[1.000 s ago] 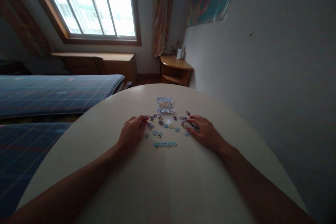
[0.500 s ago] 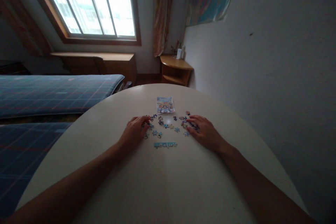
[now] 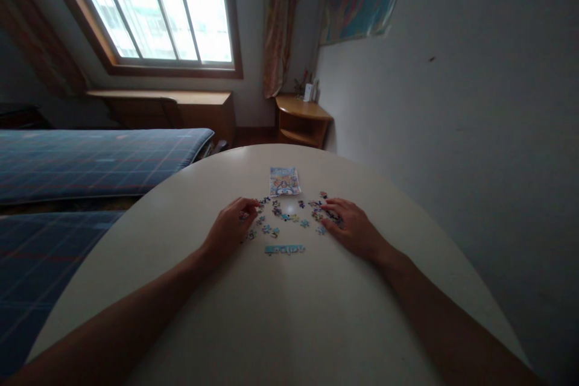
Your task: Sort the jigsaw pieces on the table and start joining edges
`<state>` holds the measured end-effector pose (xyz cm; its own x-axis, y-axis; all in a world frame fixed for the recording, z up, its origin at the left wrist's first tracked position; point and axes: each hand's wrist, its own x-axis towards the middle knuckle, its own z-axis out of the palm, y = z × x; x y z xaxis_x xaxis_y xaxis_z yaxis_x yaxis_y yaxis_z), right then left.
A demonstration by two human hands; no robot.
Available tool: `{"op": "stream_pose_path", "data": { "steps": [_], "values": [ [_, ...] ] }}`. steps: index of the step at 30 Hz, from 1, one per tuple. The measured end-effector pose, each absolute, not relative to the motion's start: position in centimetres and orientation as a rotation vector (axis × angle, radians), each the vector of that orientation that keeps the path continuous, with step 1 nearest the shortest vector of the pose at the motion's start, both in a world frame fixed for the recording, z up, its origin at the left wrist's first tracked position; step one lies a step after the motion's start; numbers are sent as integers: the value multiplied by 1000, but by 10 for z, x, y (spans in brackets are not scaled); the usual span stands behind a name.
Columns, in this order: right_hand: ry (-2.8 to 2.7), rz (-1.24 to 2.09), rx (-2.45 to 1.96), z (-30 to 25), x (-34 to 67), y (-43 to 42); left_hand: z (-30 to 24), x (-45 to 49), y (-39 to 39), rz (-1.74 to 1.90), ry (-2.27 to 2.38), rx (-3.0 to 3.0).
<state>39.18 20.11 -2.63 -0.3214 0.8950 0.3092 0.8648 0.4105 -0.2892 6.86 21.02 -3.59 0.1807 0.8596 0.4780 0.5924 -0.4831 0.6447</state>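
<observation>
Loose jigsaw pieces [image 3: 277, 211] lie scattered across the middle of the table, between my hands and partly under them. My left hand [image 3: 230, 224] is at the left side of the pieces, thumb and fingertips drawn together. Whatever is between those fingertips is too small to make out. On the right, my right hand [image 3: 355, 228] rests with fingers apart over a group of dark pieces [image 3: 333, 217], partly covering them. A joined strip of light-blue jigsaw pieces [image 3: 284, 249] lies flat nearer to me. Beyond the loose pieces is a printed picture sheet [image 3: 284, 181].
The round white table [image 3: 289, 313] fills the foreground. Left of it stands a bed with a blue plaid mattress [image 3: 99, 163]. A wooden corner shelf [image 3: 303, 107] and a desk [image 3: 199, 98] are behind, and a wall [image 3: 452, 120] runs along the right.
My left thumb has moved up against the fingertips, and the hand has shifted slightly left, uncovering a few pieces. My right hand has stayed in place.
</observation>
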Motion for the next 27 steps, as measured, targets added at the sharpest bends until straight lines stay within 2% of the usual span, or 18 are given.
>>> {"op": "stream_pose_path", "data": {
  "steps": [11,27],
  "values": [
    [-2250,95,-1493,-26,392,201,-32,77,202,1133,1207,2064],
    [-2229,100,-1497,-27,391,202,-31,72,206,1260,1467,2050]
  ]
}}
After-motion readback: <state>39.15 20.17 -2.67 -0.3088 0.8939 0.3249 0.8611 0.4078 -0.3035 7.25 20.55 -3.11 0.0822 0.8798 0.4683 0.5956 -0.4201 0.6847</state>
